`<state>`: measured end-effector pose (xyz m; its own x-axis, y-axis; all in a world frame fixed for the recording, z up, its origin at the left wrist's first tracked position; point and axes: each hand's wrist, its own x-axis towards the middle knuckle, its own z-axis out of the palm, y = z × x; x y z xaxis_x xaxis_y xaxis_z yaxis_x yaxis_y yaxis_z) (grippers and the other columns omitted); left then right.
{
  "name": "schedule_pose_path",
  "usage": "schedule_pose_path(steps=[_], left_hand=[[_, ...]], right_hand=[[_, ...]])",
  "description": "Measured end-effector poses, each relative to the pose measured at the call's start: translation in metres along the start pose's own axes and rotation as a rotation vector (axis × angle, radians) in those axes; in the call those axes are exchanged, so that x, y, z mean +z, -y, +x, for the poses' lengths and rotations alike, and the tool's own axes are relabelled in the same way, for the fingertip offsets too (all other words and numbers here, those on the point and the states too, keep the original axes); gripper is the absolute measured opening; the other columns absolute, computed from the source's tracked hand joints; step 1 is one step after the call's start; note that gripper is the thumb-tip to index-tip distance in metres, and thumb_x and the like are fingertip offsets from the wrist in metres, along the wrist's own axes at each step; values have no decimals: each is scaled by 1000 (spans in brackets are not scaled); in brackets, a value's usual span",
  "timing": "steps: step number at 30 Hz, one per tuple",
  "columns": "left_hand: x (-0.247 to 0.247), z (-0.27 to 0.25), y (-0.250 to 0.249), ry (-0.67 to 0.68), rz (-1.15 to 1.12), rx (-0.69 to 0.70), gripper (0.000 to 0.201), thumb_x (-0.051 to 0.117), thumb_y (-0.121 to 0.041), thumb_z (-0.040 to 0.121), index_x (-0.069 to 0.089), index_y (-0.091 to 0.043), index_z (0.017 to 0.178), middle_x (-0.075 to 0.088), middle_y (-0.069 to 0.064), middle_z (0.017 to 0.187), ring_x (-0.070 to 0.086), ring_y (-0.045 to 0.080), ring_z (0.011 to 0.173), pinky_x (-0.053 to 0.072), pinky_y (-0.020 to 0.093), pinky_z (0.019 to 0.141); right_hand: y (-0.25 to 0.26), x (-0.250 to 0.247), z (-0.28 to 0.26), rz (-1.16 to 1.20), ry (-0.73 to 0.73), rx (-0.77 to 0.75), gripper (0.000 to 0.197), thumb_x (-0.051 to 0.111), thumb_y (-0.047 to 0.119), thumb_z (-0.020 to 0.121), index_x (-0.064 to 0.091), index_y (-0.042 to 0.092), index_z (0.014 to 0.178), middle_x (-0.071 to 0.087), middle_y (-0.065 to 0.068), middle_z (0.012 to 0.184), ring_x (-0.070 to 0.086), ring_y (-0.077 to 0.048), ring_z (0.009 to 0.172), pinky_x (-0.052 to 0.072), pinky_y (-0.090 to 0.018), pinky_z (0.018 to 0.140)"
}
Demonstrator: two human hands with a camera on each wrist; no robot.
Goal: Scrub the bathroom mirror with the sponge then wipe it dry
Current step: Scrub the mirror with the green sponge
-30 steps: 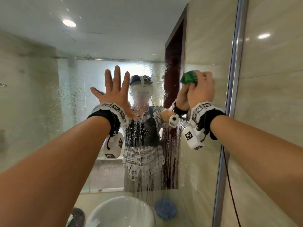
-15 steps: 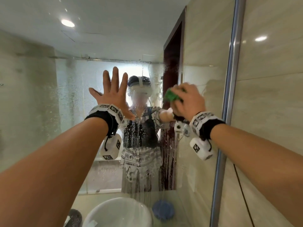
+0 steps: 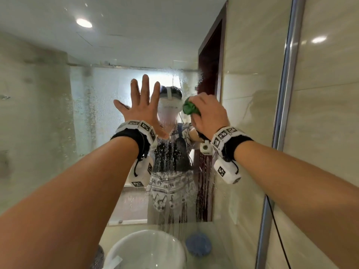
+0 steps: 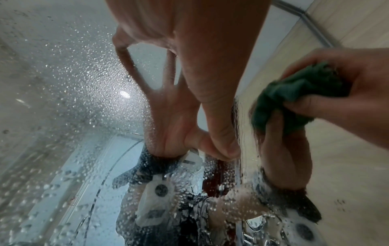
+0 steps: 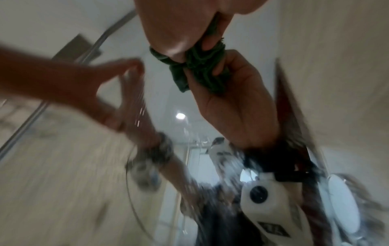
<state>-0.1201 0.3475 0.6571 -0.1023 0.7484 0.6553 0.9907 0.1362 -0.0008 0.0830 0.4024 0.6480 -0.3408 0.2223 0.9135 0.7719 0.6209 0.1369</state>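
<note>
The job is partway through its scrubbing half. The mirror carries beads of water across its left and middle parts and long runs streaking down below the hands, which reads as a surface wetted and being worked, not yet dried. To the right of the hands the glass looks clearer, though whether that stretch is finished cannot be told. By this judgement the rest of the scrub remains, and then the whole wipe-dry step; no drying cloth can be made out with certainty, only a blue round thing beside the white basin at the bottom of the head view.

The right hand is the working grip: its fingers are curled tight round the green sponge, bunching it into a wad, with the sponge pushed against the glass at about head height, just right of the left hand. The right wrist view is smeared with blur, so the hand is judged to be mid-stroke.

The left hand holds nothing. It lies flat on the mirror with all 5 fingers spread and straight, thumb out to the left, palm against the wet glass, arm stretched forward, seemingly as a brace.
</note>
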Motion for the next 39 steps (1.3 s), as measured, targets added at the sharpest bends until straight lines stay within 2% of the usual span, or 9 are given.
schedule_pose_path(steps=[5, 8, 11, 14, 16, 18, 27, 33, 39], left_hand=[[7, 1, 1, -59, -4, 17, 163, 78, -82, 40, -35, -32, 147, -43, 1, 153, -35, 32, 143, 0, 84, 99], [9, 0, 3, -80, -10, 35, 162, 77, -83, 40, -33, -31, 148, -41, 1, 155, -32, 32, 144, 3, 84, 99], [10, 1, 5, -84, -17, 44, 163, 77, -83, 40, -33, -31, 148, -41, 1, 155, -33, 32, 144, 3, 84, 99], [12, 0, 7, -84, -13, 52, 162, 75, -84, 40, -34, -32, 147, -41, 1, 155, -33, 31, 144, 2, 84, 100], [12, -1, 7, -76, -11, 46, 162, 75, -84, 40, -35, -31, 147, -42, 1, 154, -34, 31, 143, 1, 83, 101], [11, -1, 6, -79, -19, 41, 163, 77, -83, 40, -33, -32, 148, -42, 0, 154, -34, 30, 144, 1, 83, 101], [6, -4, 3, -64, -13, 10, 161, 80, -79, 40, -29, -33, 149, -39, -2, 156, -33, 29, 144, 2, 82, 102], [-9, -18, 1, -27, 14, 16, 145, 77, -75, 53, -16, -31, 154, -31, -3, 160, -26, 28, 147, 4, 77, 108], [-24, -27, 41, -157, 33, 88, 109, 86, -51, 63, 18, -31, 147, 8, -3, 160, 12, 30, 147, 36, 66, 104]], right_hand=[[-1, 18, -44, -114, 298, -439, 35, 71, 21, 78, 63, 14, 112, 61, -3, 113, 57, -27, 102, 56, -40, 69], [-2, 10, -48, -155, 334, -479, 35, 68, 26, 79, 63, 17, 112, 61, -1, 114, 56, -24, 103, 56, -36, 69], [4, -9, -35, -100, 239, -210, 31, 62, 21, 87, 60, 23, 118, 59, 3, 116, 52, -17, 105, 51, -28, 81], [1, -29, -5, 89, -105, 284, 18, 57, 15, 92, 60, 27, 105, 54, 13, 106, 49, -1, 86, 37, -5, 69], [-9, -35, 22, 134, -303, 560, 14, 56, 17, 93, 58, 23, 106, 55, 8, 112, 57, -8, 92, 31, -7, 74], [-17, -37, 45, 95, -354, 652, 20, 55, 19, 93, 57, 17, 113, 55, 1, 121, 58, -21, 105, 35, -22, 78], [-2, -15, 40, 90, -90, 221, 33, 57, 15, 91, 58, 25, 122, 52, 8, 125, 48, -17, 112, 37, -24, 83], [16, -1, -14, 84, 225, -34, 38, 68, 16, 82, 60, 27, 118, 57, 9, 123, 53, -20, 111, 53, -41, 87], [42, 2, -23, -13, 456, -253, 41, 68, 14, 81, 60, 30, 118, 60, 11, 122, 54, -18, 115, 47, -40, 97]])
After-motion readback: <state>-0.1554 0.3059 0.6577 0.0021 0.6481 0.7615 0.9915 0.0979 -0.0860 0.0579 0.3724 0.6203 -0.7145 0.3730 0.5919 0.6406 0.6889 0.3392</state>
